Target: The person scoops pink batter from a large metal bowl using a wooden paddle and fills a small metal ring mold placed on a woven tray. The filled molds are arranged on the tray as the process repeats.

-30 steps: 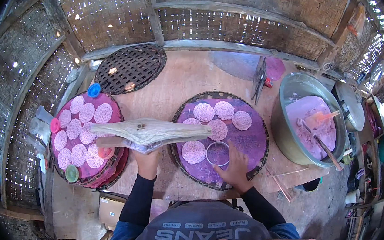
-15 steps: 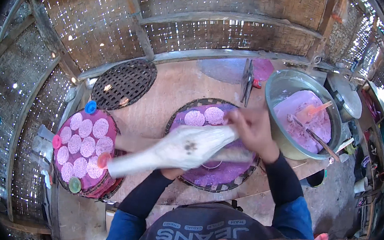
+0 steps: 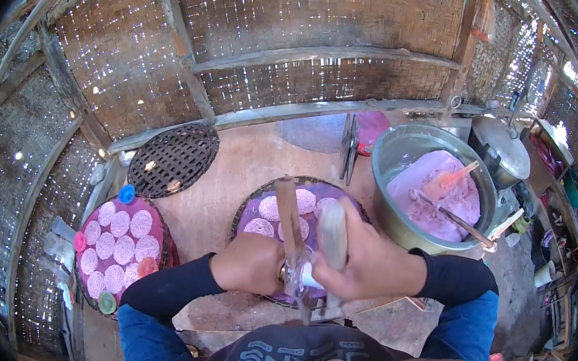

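My left hand (image 3: 250, 262) is closed in front of me, against an upright wooden slat (image 3: 288, 212). Beside it, my right hand (image 3: 372, 263) grips a pale, rounded piece (image 3: 333, 236), blurred by motion. A white cylinder (image 3: 312, 276) shows between the two hands; how these parts join is hidden. Both hands are over a round woven tray (image 3: 240, 207) lined with purple sheet. Pink, lacy discs (image 3: 269, 208) lie on its far and left parts, while the hands cover much of the rest.
On the left, another round tray (image 3: 106, 237) carries several pink discs, with coloured caps (image 3: 127, 194) round its rim. A dark woven tray (image 3: 173, 160) lies behind it. To the right stands a large basin (image 3: 379, 211) of pink dough (image 3: 435, 196), with a lidded pot (image 3: 500, 148) beyond.
The long white cloth-like bag that spanned my hands is no longer stretched across the tray. My left hand has come up into view, and more discs show on the tray. The view has shifted.
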### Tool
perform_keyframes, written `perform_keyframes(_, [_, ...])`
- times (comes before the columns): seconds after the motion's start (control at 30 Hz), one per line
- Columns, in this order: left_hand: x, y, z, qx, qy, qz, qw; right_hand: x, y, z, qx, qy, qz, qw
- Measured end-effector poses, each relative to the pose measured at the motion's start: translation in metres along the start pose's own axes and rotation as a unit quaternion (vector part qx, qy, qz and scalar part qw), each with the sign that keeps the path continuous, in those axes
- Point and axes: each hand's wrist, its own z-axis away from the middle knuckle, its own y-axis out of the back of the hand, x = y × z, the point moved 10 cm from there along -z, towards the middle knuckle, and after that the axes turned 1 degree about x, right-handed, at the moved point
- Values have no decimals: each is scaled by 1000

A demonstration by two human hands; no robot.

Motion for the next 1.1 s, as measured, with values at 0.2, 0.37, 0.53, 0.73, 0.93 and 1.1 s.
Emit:
perform_keyframes(0.2, [-5,-29,-20,-47,-36,63,996,-25,30,21,-23,55,-6,998])
perform_keyframes(0.37, [-57,-13,-3,67,29,141,987,-11,158,64,300,169,-227,911])
perform_keyframes(0.53, [2,-12,-46,215,-158,289,919,132,193,103,536,195,-376,730])
perform_keyframes(0.73, [22,69,22,597,-251,203,735,186,31,42,352,-172,-470,791])
perform_keyframes(0.93, [-69,85,54,635,-94,324,695,211,166,133,199,-278,481,807])
perform_keyframes(1.1, [-118,60,45,622,-7,370,690,245,191,175,32,-305,659,687])
